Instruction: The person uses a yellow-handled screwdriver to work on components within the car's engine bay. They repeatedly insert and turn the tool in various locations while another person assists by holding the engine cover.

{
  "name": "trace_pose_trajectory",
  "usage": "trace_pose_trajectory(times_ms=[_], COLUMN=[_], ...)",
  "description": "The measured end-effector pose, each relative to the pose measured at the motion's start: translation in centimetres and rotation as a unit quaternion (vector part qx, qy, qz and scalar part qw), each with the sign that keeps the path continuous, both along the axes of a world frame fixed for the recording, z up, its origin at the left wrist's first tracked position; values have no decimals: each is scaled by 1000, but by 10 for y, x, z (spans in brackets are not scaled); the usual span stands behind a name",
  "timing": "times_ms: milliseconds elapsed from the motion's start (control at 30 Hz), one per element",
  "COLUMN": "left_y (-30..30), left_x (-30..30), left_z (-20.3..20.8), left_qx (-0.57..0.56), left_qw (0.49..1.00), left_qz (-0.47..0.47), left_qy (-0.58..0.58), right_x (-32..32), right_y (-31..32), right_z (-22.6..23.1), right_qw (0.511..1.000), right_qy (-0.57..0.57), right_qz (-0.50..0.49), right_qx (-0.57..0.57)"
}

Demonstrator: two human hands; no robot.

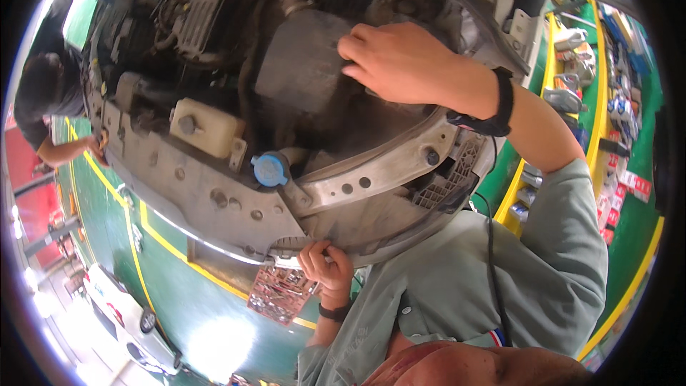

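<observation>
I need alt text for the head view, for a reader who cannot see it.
The wearer's right hand is at a dark cover in the engine bay of a car; the left hand is at its front edge. A blue cap and pale reservoir sit nearby; another person is at far left.

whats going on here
A person's bare right hand is over the right edge of a flat, dark grey plastic cover in a car's open engine bay; contact is unclear. Their left hand is at the car's pale front edge. A round blue plastic cap sits between cover and edge. At left, a dark-clothed co-worker has a hand at the bay's side.
</observation>
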State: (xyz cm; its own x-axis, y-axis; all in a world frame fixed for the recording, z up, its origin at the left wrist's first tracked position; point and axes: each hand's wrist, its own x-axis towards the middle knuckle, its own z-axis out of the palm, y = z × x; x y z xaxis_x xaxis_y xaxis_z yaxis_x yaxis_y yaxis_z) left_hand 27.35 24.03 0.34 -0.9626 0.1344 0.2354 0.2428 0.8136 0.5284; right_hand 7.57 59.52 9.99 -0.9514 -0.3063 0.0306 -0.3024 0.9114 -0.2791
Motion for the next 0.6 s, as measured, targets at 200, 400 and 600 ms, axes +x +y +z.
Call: trace_pose_trajectory(times_ms=[200, 400, 600], left_y=[-1, -5, -4], left_x=[1, 2, 5], left_z=[0, -4, -2], left_qx=[10, 1, -19], left_qw=[1000, 1000, 1000], left_qz=[14, 7, 10], left_qy=[-3, -9, -20], right_x=[6, -1, -4], right_y=[0, 6, 24], right_z=[4, -12, -40], right_qw=[998, 992, 989], right_qy=[52, 116, 96], right_qz=[-15, 44, 89], right_qx=[28, -14, 76])
